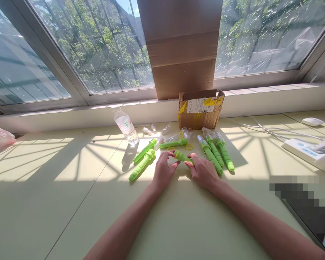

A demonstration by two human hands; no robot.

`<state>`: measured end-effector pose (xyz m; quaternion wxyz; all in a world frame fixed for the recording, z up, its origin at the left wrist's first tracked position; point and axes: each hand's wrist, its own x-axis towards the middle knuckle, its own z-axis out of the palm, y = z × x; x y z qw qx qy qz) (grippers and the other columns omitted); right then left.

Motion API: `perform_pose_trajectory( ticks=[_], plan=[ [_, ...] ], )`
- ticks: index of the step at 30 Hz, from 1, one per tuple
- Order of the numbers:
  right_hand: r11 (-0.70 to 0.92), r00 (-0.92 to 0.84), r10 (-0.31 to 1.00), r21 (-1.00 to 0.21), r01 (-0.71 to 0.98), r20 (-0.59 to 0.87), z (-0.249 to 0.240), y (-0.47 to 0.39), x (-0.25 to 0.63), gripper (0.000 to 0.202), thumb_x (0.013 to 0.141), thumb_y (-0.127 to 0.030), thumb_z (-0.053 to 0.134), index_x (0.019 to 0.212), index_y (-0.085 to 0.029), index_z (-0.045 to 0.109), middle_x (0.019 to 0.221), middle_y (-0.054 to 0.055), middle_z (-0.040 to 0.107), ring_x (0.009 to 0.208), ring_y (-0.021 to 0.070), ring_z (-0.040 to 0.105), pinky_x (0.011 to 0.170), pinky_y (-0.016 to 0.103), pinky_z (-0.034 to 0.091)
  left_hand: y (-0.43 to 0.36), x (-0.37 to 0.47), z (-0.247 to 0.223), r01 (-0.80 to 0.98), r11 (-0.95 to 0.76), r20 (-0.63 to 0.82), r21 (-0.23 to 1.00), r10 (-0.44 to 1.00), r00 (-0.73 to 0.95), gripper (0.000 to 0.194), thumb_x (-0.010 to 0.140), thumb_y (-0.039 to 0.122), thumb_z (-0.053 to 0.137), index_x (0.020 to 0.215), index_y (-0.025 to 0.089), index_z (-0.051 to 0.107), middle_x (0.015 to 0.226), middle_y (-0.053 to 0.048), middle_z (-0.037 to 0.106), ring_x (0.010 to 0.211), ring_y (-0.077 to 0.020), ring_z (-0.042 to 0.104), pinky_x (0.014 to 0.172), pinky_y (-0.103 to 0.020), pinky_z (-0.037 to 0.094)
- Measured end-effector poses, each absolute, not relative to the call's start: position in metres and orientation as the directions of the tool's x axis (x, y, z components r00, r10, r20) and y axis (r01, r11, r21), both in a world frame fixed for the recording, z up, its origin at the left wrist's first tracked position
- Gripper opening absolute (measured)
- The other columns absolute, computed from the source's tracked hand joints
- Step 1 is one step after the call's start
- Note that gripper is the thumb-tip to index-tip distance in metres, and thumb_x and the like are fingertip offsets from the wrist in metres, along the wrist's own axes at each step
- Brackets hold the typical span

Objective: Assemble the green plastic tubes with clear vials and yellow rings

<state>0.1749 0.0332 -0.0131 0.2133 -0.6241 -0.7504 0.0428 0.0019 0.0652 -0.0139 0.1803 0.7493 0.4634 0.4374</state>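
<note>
Both hands meet over the table around one green ridged plastic tube with a threaded end. My right hand is closed round its right part. My left hand pinches the left, threaded end, where a yellow ring sits on the tube. Just beyond the hands lies another green tube, with a loose yellow ring beside it. Two more green tubes lie left of my left hand. Beyond my right hand rest several green tubes with clear caps.
Clear plastic caps and small white pieces lie behind the tubes. A water bottle stands at back left, an open cardboard box against the sill. At right are a power strip with cables and a dark, partly pixelated object.
</note>
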Motion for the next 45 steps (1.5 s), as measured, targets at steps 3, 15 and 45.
perform_pose_trajectory(
  ticks=[3, 15, 45],
  plan=[
    [0.261, -0.144, 0.941, -0.384, 0.886, 0.308, -0.016, 0.035, 0.177, 0.026, 0.091, -0.039, 0.04, 0.106, -0.018, 0.049, 0.071, 0.001, 0.064, 0.06, 0.0157, 0.058, 0.051, 0.025, 0.025, 0.064, 0.001, -0.016, 0.572, -0.513, 0.509, 0.639, 0.841, 0.186, 0.018, 0.076, 0.019, 0.06, 0.09, 0.023, 0.05, 0.107, -0.005, 0.064, 0.1, -0.0208, 0.06, 0.083, -0.04, 0.048],
    [0.239, -0.089, 0.9, -0.312, 0.919, 0.427, -0.015, 0.031, 0.173, 0.018, 0.089, -0.031, 0.048, 0.096, -0.019, 0.058, 0.09, 0.003, 0.065, 0.074, 0.0149, 0.058, 0.055, 0.025, 0.028, 0.064, 0.001, -0.015, 0.575, -0.527, 0.524, 0.626, 0.83, 0.191, 0.015, 0.079, 0.022, 0.059, 0.092, 0.022, 0.05, 0.105, -0.004, 0.064, 0.101, -0.0198, 0.059, 0.084, -0.037, 0.048],
    [0.321, -0.125, 0.888, -0.4, 0.858, 0.443, -0.026, 0.037, 0.177, 0.012, 0.086, -0.026, 0.048, 0.094, -0.019, 0.054, 0.091, 0.004, 0.063, 0.071, 0.014, 0.057, 0.055, 0.023, 0.031, 0.064, 0.0, -0.017, 0.57, -0.537, 0.527, 0.622, 0.825, 0.203, 0.015, 0.08, 0.023, 0.059, 0.092, 0.022, 0.05, 0.105, -0.005, 0.064, 0.102, -0.02, 0.059, 0.085, -0.038, 0.048]
  ],
)
